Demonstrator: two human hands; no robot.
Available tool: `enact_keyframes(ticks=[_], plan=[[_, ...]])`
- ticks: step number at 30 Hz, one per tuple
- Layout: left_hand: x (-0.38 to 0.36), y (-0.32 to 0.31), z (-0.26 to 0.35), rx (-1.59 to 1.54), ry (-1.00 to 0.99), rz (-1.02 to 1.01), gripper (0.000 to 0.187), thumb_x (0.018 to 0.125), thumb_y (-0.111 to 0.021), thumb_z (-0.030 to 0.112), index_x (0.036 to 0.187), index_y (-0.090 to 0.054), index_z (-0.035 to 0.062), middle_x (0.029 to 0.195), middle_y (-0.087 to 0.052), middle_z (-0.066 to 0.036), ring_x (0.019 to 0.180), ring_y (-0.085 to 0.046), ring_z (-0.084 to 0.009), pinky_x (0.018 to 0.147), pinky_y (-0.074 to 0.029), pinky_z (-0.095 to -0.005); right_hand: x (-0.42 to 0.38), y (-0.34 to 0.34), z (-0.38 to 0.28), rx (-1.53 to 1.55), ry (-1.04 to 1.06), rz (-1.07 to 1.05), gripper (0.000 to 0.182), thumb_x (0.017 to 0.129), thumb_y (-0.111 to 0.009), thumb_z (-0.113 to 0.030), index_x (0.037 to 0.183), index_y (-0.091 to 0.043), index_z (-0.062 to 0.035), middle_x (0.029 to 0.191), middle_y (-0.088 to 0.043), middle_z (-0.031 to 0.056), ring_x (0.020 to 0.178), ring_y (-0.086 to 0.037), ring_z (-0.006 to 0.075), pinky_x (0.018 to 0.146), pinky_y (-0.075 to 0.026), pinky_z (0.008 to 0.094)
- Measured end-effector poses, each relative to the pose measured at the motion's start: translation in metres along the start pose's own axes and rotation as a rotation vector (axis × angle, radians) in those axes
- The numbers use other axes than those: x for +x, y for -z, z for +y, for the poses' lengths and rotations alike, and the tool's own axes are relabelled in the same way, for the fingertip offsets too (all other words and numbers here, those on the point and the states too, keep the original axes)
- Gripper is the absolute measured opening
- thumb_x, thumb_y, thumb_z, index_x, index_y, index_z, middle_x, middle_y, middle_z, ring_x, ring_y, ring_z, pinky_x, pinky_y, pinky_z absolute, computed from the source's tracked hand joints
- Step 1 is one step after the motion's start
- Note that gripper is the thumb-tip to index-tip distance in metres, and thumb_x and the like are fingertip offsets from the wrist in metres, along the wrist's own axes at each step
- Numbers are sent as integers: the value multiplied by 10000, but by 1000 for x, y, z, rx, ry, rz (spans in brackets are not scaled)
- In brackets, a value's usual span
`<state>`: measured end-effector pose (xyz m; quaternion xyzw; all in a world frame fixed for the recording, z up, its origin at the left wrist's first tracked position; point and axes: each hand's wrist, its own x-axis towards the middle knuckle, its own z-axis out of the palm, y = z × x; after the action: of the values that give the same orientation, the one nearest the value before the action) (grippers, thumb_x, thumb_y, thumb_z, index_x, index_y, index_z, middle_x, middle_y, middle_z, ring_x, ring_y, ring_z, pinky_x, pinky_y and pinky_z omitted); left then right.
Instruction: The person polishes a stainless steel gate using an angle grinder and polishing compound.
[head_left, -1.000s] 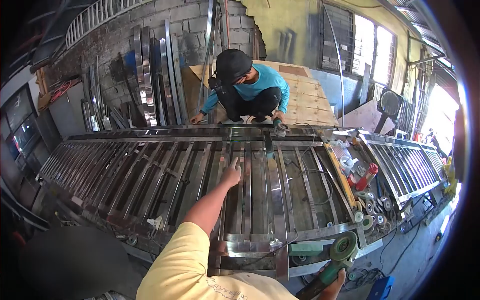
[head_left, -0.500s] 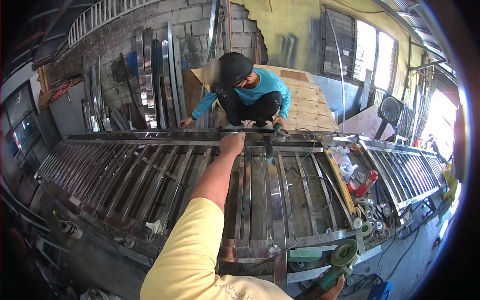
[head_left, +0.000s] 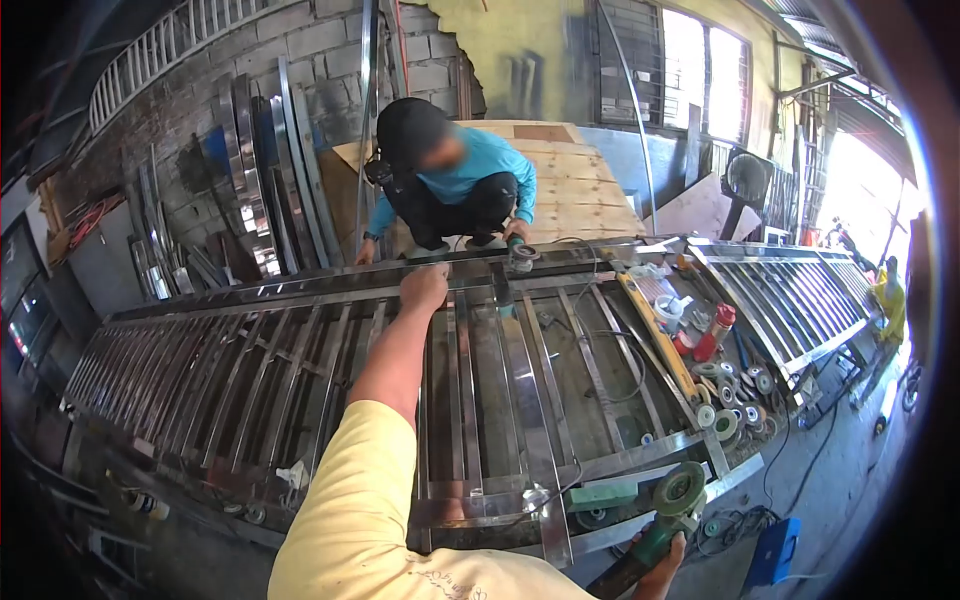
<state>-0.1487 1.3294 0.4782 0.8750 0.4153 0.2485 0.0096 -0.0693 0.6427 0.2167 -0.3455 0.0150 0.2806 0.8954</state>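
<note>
My left hand (head_left: 425, 288) reaches forward over the metal frame (head_left: 525, 375), its fingers closed near the frame's far rail; what it holds, if anything, is too small to tell. At the bottom right, my right hand (head_left: 662, 568) is wrapped round a green angle grinder (head_left: 655, 540), whose round disc (head_left: 680, 488) faces up beside the frame's near edge. Across the frame a co-worker (head_left: 450, 180) in a blue top squats, one hand on the far rail and the other on a second grinder (head_left: 522, 257).
Grinding discs (head_left: 728, 420), a red bottle (head_left: 715, 333) and a white cup (head_left: 670, 308) lie at the right beside a yellow level (head_left: 655, 335). A blue box (head_left: 772, 553) stands on the floor. Metal bars (head_left: 290, 160) lean on the wall.
The view has turned slightly right, so most things appear further left. The co-worker's head has lifted and turned. My left hand stays closed near the far rail; my right still holds the grinder.
</note>
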Motion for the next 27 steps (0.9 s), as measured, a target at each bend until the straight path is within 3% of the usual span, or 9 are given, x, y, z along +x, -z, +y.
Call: enact_keyframes(ticks=[12,15,18,21,27], plan=[[10,16,6,63,-5,4,263,963,-500,194,1048,-749,199,1028,-759,-150,992,-723,-367,830,-549,-526,14,0,4,22,-62,-105,738,928,-606,-639,1240,-551,28,1049,-666,159,907,-701,323,768,-617,503],[22,6,5,-7,-58,140,204,930,-502,164,941,-706,172,937,-739,-171,945,-705,-410,785,-527,-556,13,-3,3,4,-39,-101,743,925,-606,-645,1239,-553,26,1039,-668,153,904,-701,318,760,-618,500],[29,7,10,89,-129,173,248,989,-523,236,1050,-757,180,994,-771,-100,920,-737,-353,773,-571,-506,10,1,6,26,-46,-83,740,924,-607,-646,1237,-553,22,1031,-669,147,894,-701,313,748,-618,494],[30,14,20,155,-249,278,252,1004,-512,229,1029,-759,185,962,-770,-98,883,-745,-328,735,-586,-479,11,-2,7,34,-55,-92,728,923,-608,-643,1237,-552,12,1027,-668,142,881,-701,307,734,-616,486],[30,20,30,236,-280,292,256,1016,-496,214,993,-751,192,924,-763,-90,875,-749,-296,735,-593,-454,1,-7,7,30,-21,-81,704,930,-606,-627,1258,-540,-7,1023,-666,144,874,-702,302,725,-615,483]])
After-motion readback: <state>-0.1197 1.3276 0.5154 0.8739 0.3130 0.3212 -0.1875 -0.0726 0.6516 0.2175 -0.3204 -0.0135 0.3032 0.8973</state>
